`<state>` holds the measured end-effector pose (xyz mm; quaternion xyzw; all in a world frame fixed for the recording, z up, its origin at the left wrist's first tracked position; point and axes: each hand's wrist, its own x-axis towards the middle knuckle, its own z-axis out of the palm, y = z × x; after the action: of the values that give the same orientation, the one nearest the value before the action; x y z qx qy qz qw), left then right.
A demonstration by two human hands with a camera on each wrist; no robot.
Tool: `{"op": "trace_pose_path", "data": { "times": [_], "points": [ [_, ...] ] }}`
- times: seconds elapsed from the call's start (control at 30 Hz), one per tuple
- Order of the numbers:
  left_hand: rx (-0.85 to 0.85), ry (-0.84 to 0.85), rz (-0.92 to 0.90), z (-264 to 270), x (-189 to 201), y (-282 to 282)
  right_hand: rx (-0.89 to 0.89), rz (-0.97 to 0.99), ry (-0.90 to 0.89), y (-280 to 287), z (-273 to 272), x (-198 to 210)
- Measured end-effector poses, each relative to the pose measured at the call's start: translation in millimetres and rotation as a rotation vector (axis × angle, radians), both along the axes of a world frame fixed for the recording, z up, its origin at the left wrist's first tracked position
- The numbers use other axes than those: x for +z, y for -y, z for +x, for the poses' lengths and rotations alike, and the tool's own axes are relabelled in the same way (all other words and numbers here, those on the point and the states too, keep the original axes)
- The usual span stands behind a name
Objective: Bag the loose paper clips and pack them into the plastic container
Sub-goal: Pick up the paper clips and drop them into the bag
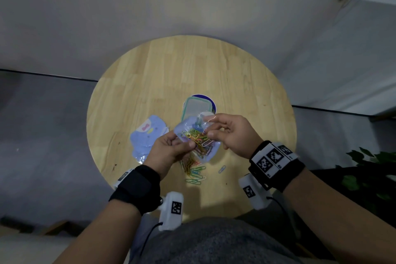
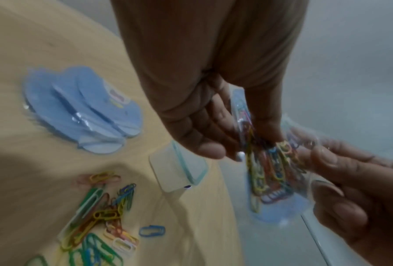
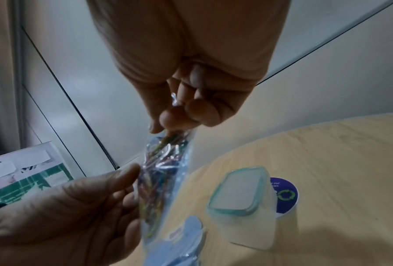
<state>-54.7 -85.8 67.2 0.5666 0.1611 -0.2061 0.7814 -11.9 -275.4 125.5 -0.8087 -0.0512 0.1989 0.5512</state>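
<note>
A small clear bag (image 1: 198, 135) (image 2: 273, 172) (image 3: 166, 180) stuffed with coloured paper clips hangs above the round wooden table (image 1: 246, 92). My left hand (image 1: 171, 150) (image 2: 213, 140) grips its lower left side. My right hand (image 1: 227, 130) (image 3: 179, 115) pinches its top right edge. Loose coloured paper clips (image 1: 194, 172) (image 2: 100, 216) lie in a heap on the table under the bag, and one blue clip (image 1: 222, 169) (image 2: 151, 230) lies apart to the right. The open clear plastic container (image 1: 196, 106) (image 2: 179, 171) (image 3: 241, 203) with a green rim stands just beyond the bag.
A stack of spare light-blue bags (image 1: 147, 137) (image 2: 84, 111) lies on the table to the left. A round blue and white sticker (image 1: 212, 103) (image 3: 284, 194) sits behind the container. A green plant (image 1: 368, 169) stands off the table at the right.
</note>
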Motion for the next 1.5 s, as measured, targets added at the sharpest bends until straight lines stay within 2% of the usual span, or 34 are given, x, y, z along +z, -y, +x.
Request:
{"op": "trace_pose_path", "data": {
  "times": [0.13, 0.23, 0.27, 0.33, 0.43, 0.5, 0.57, 0.7, 0.77, 0.83, 0.93, 1.07, 1.13, 1.27, 1.33, 1.37, 1.4, 1.5],
  "points": [
    [-0.027, -0.042, -0.041, -2, 1, 4, 0.000, -0.158, 0.254, -10, -5, -8],
    [-0.017, -0.038, -0.080, -1, 4, 6, -0.080, -0.219, 0.378, -15, -10, -8],
    [-0.005, -0.031, -0.091, -1, 5, 5, -0.114, -0.225, 0.373, -15, -11, -8],
    [0.019, -0.023, -0.090, -1, 5, 5, -0.119, -0.210, 0.237, -16, -12, -3],
    [-0.005, -0.040, -0.054, -3, 7, 6, -0.007, -0.201, 0.011, -18, -10, 0],
    [-0.068, -0.029, 0.016, -3, 12, 8, 0.069, -0.232, -0.055, -18, -7, 0],
    [-0.153, 0.056, 0.142, 3, 16, 7, 0.100, -0.269, -0.033, -17, -5, -3],
    [-0.352, 0.284, 0.763, 17, 20, 0, 0.121, -0.330, 0.041, -19, -6, -2],
    [-0.334, 0.373, 0.979, 17, 23, 7, 0.092, -0.326, 0.062, -24, -6, 1],
    [-0.179, 0.488, 1.124, 12, 26, 19, 0.017, -0.299, 0.072, -32, -7, 3],
    [-0.004, 0.561, 1.186, 6, 28, 30, -0.037, -0.227, 0.033, -42, -9, 6],
    [-0.010, 0.501, 1.207, 7, 17, 24, 0.091, -0.148, -0.097, -47, -9, 8],
    [-0.034, 0.503, 1.214, 8, 10, 20, 0.094, -0.114, -0.121, -46, -9, 11],
    [-0.054, 0.423, 1.189, 4, -5, 6, -0.135, -0.024, 0.045, -30, -2, 11],
    [-0.067, 0.380, 1.195, -2, -13, -5, -0.245, -0.121, 0.091, -10, 4, -11],
    [-0.077, 0.362, 1.200, -6, -16, -10, -0.236, -0.221, 0.091, 2, 4, -27],
    [-0.098, 0.345, 1.212, -9, -19, -14, -0.166, -0.348, 0.062, 12, 3, -45],
    [-0.184, 0.296, 1.272, -20, -29, -23, 0.195, -0.690, -0.124, 32, -10, -91]
  ]
}}
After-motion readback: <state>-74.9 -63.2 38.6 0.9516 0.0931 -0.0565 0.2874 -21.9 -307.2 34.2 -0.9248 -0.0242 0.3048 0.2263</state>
